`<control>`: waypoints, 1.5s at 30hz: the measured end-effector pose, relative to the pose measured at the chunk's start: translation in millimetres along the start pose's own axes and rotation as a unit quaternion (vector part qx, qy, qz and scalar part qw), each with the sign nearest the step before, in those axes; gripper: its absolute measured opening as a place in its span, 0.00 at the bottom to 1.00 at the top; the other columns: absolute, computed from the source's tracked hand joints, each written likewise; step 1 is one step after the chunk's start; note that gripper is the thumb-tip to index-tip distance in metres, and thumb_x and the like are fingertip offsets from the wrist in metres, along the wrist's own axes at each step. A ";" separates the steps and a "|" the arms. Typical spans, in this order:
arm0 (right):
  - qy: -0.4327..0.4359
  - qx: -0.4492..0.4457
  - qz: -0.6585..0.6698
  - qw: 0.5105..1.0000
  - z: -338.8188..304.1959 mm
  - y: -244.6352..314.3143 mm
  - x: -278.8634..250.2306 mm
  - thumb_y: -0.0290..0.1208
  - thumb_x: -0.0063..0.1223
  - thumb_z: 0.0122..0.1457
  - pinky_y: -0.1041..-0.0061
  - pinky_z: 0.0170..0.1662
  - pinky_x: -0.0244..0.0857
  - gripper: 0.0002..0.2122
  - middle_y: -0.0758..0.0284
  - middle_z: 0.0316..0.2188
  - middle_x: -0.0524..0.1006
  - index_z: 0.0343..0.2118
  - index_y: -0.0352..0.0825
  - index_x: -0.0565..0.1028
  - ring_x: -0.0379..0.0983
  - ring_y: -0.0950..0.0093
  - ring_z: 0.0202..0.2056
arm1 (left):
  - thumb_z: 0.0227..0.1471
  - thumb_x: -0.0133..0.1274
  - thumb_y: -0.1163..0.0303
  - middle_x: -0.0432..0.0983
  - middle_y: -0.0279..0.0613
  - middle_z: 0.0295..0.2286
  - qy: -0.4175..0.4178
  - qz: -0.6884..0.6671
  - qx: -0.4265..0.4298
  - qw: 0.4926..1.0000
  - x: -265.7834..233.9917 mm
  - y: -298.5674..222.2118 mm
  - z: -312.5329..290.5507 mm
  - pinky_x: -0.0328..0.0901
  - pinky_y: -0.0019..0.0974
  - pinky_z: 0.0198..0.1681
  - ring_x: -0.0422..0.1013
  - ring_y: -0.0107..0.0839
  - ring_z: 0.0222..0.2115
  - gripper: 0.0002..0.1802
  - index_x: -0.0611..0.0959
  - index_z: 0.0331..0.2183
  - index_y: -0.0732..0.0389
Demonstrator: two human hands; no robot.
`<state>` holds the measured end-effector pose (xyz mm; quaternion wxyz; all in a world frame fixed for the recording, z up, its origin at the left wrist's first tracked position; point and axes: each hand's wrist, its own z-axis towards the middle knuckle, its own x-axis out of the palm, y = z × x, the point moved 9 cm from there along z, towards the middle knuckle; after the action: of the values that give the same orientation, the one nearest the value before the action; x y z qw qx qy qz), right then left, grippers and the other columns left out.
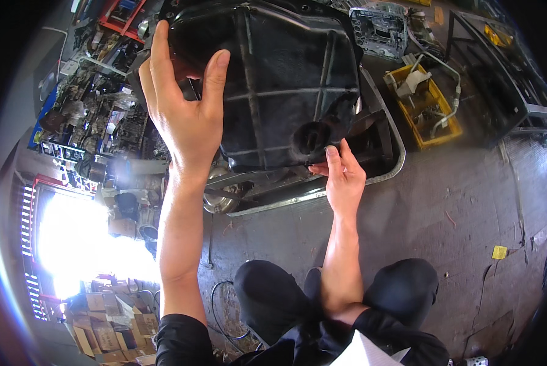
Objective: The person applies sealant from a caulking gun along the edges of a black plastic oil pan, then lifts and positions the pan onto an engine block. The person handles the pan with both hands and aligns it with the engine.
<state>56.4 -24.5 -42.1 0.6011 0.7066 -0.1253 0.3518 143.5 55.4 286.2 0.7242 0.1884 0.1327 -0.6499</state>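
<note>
A large black ribbed pan [286, 79], probably a pressed-metal oil or transmission pan, is held up in front of the person, above a metal frame [383, 165] that stands on the concrete floor [444, 219]. The left hand [185, 104] grips the pan's left edge, fingers spread and curled over the rim with the thumb lying on the ribbed face. The right hand [342, 177] clasps the pan's lower edge, just beside a round recess [310, 139] in its lower corner, thumb on the face and fingers tucked underneath. Both forearms rise from the lower edge of the view, over the person's dark-trousered knees [401, 287].

Behind the pan to the right, a yellow plastic crate [429, 116] sits on the floor holding hoses and rags, with a grey cast valve-body-like part [378, 27] further back. To the left, shelves [96, 110] are crowded with dark engine parts, and stacked cardboard boxes [103, 323] lie below a glaring bright patch. A small yellow scrap [499, 252] lies on the floor at right.
</note>
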 end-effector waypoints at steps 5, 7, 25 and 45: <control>-0.010 -0.009 0.012 1.000 2.2 0.4 -2.0 0.31 0.59 0.68 0.80 0.33 0.77 0.22 0.68 0.28 0.82 0.60 0.24 0.72 0.80 0.80 0.26 | 0.57 0.67 0.60 0.69 0.44 0.41 0.000 0.001 0.002 1.000 4.3 1.7 -7.8 0.65 0.35 0.40 0.67 0.32 0.38 0.43 0.67 0.65 0.67; -0.009 -0.017 0.014 1.000 2.8 0.6 -1.9 0.32 0.59 0.68 0.80 0.33 0.77 0.22 0.67 0.28 0.83 0.60 0.23 0.72 0.80 0.80 0.26 | 0.57 0.67 0.59 0.69 0.44 0.42 -0.004 0.004 0.003 1.000 5.0 3.7 -10.1 0.65 0.35 0.41 0.66 0.32 0.38 0.43 0.66 0.65 0.67; -0.021 -0.031 -0.016 0.999 4.5 1.1 -4.2 0.28 0.60 0.67 0.79 0.34 0.78 0.22 0.66 0.30 0.84 0.59 0.20 0.71 0.80 0.81 0.27 | 0.58 0.67 0.60 0.71 0.42 0.41 -0.053 0.000 0.054 0.997 12.8 10.4 -17.5 0.63 0.32 0.42 0.65 0.31 0.38 0.43 0.67 0.65 0.69; -0.001 -0.001 0.023 1.000 6.3 6.9 2.0 0.27 0.58 0.67 0.76 0.33 0.80 0.19 0.65 0.35 0.83 0.59 0.26 0.74 0.79 0.78 0.26 | 0.61 0.62 0.66 0.59 0.58 0.62 -0.035 0.024 0.038 0.998 15.5 4.4 -102.9 0.65 0.39 0.60 0.66 0.46 0.60 0.33 0.72 0.64 0.64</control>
<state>55.9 -31.6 -35.7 0.5934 0.7031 -0.1426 0.3650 155.1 87.7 187.9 0.7364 0.1962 0.0776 -0.6428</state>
